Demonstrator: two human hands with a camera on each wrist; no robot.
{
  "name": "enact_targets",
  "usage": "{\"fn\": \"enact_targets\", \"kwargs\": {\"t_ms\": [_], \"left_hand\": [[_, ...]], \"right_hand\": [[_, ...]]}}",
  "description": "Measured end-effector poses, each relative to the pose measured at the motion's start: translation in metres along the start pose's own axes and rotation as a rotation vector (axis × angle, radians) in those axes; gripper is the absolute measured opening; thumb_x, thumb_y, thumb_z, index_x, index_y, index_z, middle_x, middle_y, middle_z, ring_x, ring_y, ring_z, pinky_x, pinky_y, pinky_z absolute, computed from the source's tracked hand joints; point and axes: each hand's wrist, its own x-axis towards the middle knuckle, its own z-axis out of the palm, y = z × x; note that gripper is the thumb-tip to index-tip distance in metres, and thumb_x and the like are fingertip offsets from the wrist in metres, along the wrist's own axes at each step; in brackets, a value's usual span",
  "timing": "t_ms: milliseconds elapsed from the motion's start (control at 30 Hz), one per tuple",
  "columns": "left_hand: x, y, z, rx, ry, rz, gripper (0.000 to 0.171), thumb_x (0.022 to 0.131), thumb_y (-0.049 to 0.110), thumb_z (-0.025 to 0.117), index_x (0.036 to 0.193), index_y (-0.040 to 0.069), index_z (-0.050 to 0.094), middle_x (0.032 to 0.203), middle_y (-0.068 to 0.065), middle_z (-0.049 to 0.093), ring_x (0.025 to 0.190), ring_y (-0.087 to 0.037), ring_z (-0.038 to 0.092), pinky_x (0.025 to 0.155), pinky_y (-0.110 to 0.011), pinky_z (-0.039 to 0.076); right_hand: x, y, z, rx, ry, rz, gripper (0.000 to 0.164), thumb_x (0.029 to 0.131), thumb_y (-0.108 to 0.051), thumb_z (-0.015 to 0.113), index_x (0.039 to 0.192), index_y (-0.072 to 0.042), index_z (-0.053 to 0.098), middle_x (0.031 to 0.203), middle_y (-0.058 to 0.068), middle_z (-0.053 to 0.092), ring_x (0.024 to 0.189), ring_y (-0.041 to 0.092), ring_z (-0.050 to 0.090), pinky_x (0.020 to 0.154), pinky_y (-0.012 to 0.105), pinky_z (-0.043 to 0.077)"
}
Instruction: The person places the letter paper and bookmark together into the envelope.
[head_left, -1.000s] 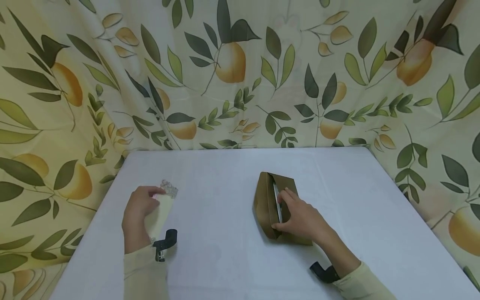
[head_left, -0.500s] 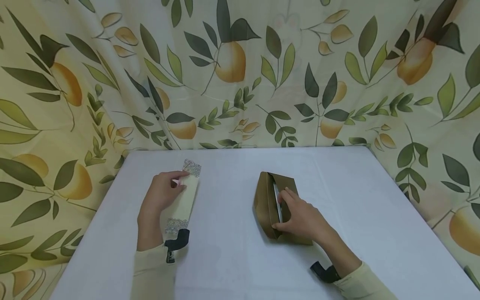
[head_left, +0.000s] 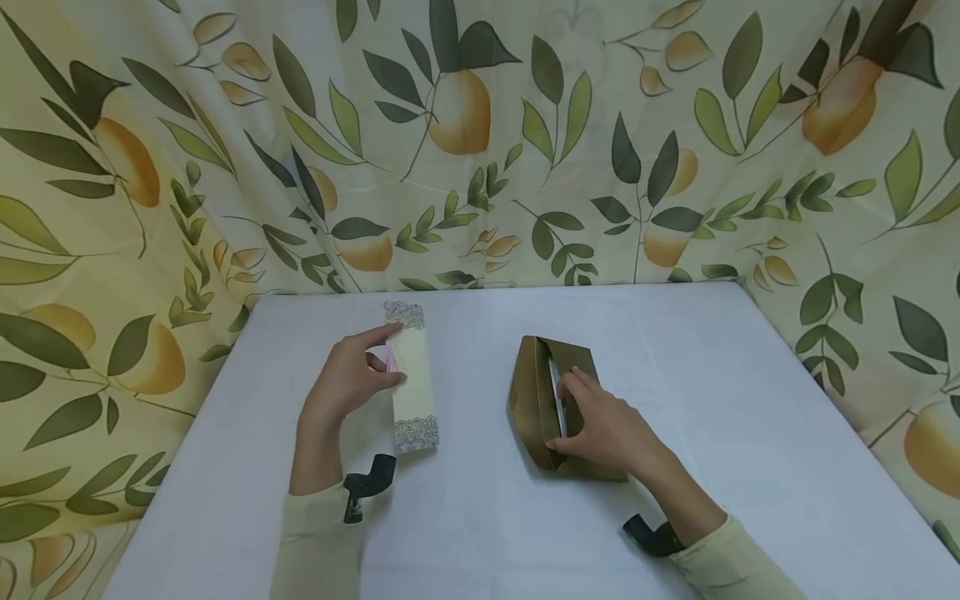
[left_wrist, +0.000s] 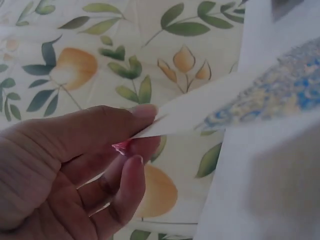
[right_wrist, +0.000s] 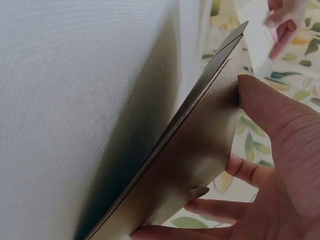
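Observation:
A long cream card [head_left: 414,392] with lace-patterned bands at both ends is held above the table by my left hand [head_left: 345,383]. Thumb and forefinger pinch its left edge, where a bit of pink ribbon or thread [left_wrist: 121,146] shows in the left wrist view. To the right, my right hand [head_left: 607,421] grips a golden-brown envelope [head_left: 528,400] at its mouth, the flap folded open to the left. A thin white edge [head_left: 557,396] shows inside the opening. In the right wrist view the envelope is tilted, with thumb and fingers along its side.
A white cloth covers the table [head_left: 480,517]. Behind it hangs a curtain [head_left: 517,167] printed with fruit and leaves. Each wrist carries a black camera mount, one on the left [head_left: 371,479] and one on the right [head_left: 648,535].
My left hand has moved right and away from me with the card, bringing it closer to the envelope and more upright in view. The right hand stays on the envelope.

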Motion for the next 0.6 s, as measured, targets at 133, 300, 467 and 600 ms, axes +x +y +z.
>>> {"fn": "enact_targets", "kwargs": {"t_ms": [133, 300, 467, 600], "left_hand": [[0.003, 0.008, 0.011, -0.060, -0.042, 0.060, 0.076, 0.079, -0.006, 0.085, 0.148, 0.011, 0.058, 0.111, -0.014, 0.063, 0.073, -0.022, 0.059, 0.058, -0.032, 0.043], [0.007, 0.021, 0.031, -0.156, -0.113, 0.130, 0.075, 0.081, -0.004, 0.085, 0.149, 0.011, 0.057, 0.079, -0.010, 0.063, 0.068, -0.020, 0.055, 0.056, -0.029, 0.040], [0.010, 0.030, 0.052, -0.253, -0.110, 0.079, 0.073, 0.082, -0.002, 0.086, 0.147, 0.016, 0.059, 0.067, -0.002, 0.050, 0.064, -0.016, 0.044, 0.054, -0.027, 0.035], [0.014, 0.035, 0.069, -0.302, -0.116, 0.056, 0.075, 0.082, -0.003, 0.085, 0.149, 0.018, 0.057, 0.066, -0.003, 0.046, 0.064, -0.016, 0.041, 0.055, -0.027, 0.033]], "right_hand": [[0.000, 0.001, 0.000, 0.004, -0.009, 0.005, 0.062, 0.076, -0.039, 0.091, 0.117, -0.015, 0.052, 0.157, 0.028, 0.036, 0.073, 0.032, 0.063, 0.057, 0.042, 0.047], [0.000, 0.002, 0.000, 0.019, -0.022, 0.020, 0.063, 0.077, -0.038, 0.091, 0.119, -0.015, 0.051, 0.159, 0.027, 0.034, 0.061, 0.024, 0.055, 0.054, 0.038, 0.044], [0.001, 0.001, 0.000, 0.021, -0.021, 0.012, 0.064, 0.077, -0.038, 0.091, 0.120, -0.014, 0.052, 0.158, 0.028, 0.035, 0.061, 0.023, 0.056, 0.054, 0.038, 0.045], [0.001, 0.001, 0.000, 0.016, -0.018, 0.008, 0.064, 0.076, -0.038, 0.092, 0.120, -0.014, 0.052, 0.157, 0.028, 0.036, 0.063, 0.023, 0.057, 0.054, 0.039, 0.045]]}}
